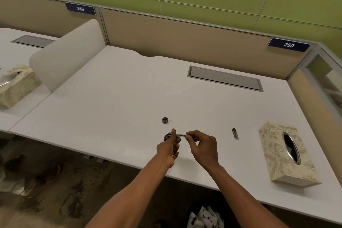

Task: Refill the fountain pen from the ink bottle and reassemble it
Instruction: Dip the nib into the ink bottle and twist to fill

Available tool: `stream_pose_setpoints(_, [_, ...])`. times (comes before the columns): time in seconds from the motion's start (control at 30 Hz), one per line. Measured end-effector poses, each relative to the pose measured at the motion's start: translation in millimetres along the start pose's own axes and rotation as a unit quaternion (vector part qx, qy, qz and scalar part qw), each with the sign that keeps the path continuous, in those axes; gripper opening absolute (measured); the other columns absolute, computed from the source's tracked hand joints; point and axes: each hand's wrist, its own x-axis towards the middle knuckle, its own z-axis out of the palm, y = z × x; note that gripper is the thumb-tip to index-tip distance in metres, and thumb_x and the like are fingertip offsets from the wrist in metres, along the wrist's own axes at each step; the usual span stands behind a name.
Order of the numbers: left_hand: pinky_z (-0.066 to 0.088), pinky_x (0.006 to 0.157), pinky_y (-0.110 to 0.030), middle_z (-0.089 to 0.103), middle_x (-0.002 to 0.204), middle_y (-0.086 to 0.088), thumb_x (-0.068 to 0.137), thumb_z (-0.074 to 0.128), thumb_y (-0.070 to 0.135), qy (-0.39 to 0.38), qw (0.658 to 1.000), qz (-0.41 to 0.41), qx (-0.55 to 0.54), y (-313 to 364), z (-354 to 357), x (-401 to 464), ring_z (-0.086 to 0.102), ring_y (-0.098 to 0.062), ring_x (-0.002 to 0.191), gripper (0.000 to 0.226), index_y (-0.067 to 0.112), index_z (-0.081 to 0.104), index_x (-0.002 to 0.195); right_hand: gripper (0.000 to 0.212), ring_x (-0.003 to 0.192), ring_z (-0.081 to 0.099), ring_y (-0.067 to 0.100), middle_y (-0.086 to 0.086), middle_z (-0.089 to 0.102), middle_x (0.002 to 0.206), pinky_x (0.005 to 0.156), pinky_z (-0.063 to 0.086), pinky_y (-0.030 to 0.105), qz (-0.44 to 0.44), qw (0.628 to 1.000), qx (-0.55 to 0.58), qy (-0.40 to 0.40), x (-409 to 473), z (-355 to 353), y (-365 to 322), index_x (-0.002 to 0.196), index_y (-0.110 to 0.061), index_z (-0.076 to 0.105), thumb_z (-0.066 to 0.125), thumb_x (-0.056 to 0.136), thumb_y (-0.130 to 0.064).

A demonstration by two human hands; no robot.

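Two hands on slim metal pen

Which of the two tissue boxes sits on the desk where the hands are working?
The tissue box at the right, on the desk labelled 250. The other tissue box sits beyond the frosted divider, on the neighbouring desk.

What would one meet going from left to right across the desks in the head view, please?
Left tissue box → frosted divider → ink bottle cap → left hand → right hand, both holding the pen part → pen cap → right tissue box.
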Motion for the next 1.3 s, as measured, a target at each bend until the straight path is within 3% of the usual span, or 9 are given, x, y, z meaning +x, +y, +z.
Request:
stream_pose_setpoints(0.1, [0.050,0.065,-0.026,0.078,0.079,0.003,0.088,0.063,0.055,0.021,0.996,0.050,0.070,-4,-2,-2,0.062,-0.012,0.068,0.045,0.012,0.076,0.086,0.006,0.071,0.070,0.000,-0.015,0.076,0.077,0.067,0.057,0.028,-0.004,1.000,-0.018,-0.007,5,4,-2,0.089,-0.025,0.078,0.072,0.089,-0.027])
stream_pose_setpoints(0.17, [0.052,0.068,-0.025,0.077,0.079,0.004,0.090,0.064,0.048,0.059,0.973,0.154,0.161,-7,-6,-4,0.066,-0.013,0.073,0.035,0.016,0.076,0.083,0.008,0.070,0.070,0.001,-0.014,0.076,0.077,0.068,0.058,0.031,-0.004,0.999,-0.031,-0.014,8,6,-2,0.088,-0.026,0.077,0.070,0.089,-0.029])
stream_pose_setpoints(0.27, [0.047,0.068,-0.009,0.071,0.091,0.008,0.084,0.076,0.027,0.112,0.886,0.347,0.287,-3,-13,-12,0.065,-0.005,0.079,0.009,0.021,0.072,0.091,0.010,0.069,0.071,0.003,-0.014,0.075,0.076,0.068,0.058,0.032,-0.001,0.999,-0.039,-0.017,12,8,-4,0.086,-0.027,0.076,0.069,0.088,-0.033])
stream_pose_setpoints(0.37, [0.040,0.072,-0.001,0.062,0.107,0.010,0.082,0.078,0.018,0.088,0.809,0.434,0.386,2,-18,-8,0.056,0.000,0.088,0.030,0.021,0.071,0.111,0.013,0.069,0.071,0.004,-0.014,0.075,0.075,0.068,0.058,0.032,-0.004,0.999,-0.045,-0.028,15,11,-8,0.085,-0.026,0.076,0.067,0.088,-0.035])
stream_pose_setpoints(0.47, [0.044,0.088,-0.018,0.068,0.112,0.007,0.083,0.078,0.023,0.091,0.751,0.461,0.465,5,-18,4,0.053,-0.011,0.108,0.029,0.021,0.074,0.111,0.017,0.068,0.070,0.005,-0.013,0.076,0.075,0.068,0.058,0.033,-0.016,0.997,-0.061,-0.047,19,14,-12,0.085,-0.026,0.077,0.065,0.088,-0.038])
stream_pose_setpoints(0.53, [0.048,0.090,-0.031,0.072,0.104,0.006,0.084,0.076,0.025,0.095,0.734,0.465,0.486,8,-16,9,0.055,-0.015,0.107,0.021,0.022,0.077,0.105,0.020,0.068,0.071,0.007,-0.012,0.076,0.075,0.067,0.058,0.033,-0.025,0.996,-0.069,-0.052,21,15,-14,0.086,-0.026,0.077,0.064,0.088,-0.041])
stream_pose_setpoints(0.9, [0.048,0.082,-0.039,0.076,0.080,0.009,0.082,0.075,0.019,0.080,0.714,0.493,0.491,17,-16,15,0.060,-0.017,0.091,0.015,0.027,0.080,0.092,0.021,0.066,0.069,0.018,-0.006,0.076,0.074,0.063,0.055,0.035,-0.057,0.990,-0.103,-0.073,34,15,-15,0.086,-0.025,0.075,0.060,0.091,-0.039])
stream_pose_setpoints(1.03, [0.046,0.086,-0.037,0.077,0.085,0.007,0.082,0.075,0.018,0.078,0.718,0.489,0.488,17,-15,15,0.059,-0.018,0.095,0.016,0.023,0.080,0.096,0.014,0.078,0.072,0.020,-0.004,0.079,0.087,0.070,0.055,0.032,-0.092,0.985,-0.123,-0.080,38,15,-16,0.096,-0.022,0.078,0.065,0.091,-0.022])
stream_pose_setpoints(1.3, [0.049,0.086,-0.042,0.076,0.086,-0.004,0.084,0.072,0.007,0.073,0.741,0.475,0.470,15,-13,14,0.059,-0.023,0.097,0.019,0.014,0.079,0.100,0.040,0.089,0.070,0.021,-0.007,0.076,0.102,0.078,0.051,0.035,-0.156,0.962,-0.180,-0.133,45,16,-15,0.098,-0.025,0.077,0.059,0.078,0.005])
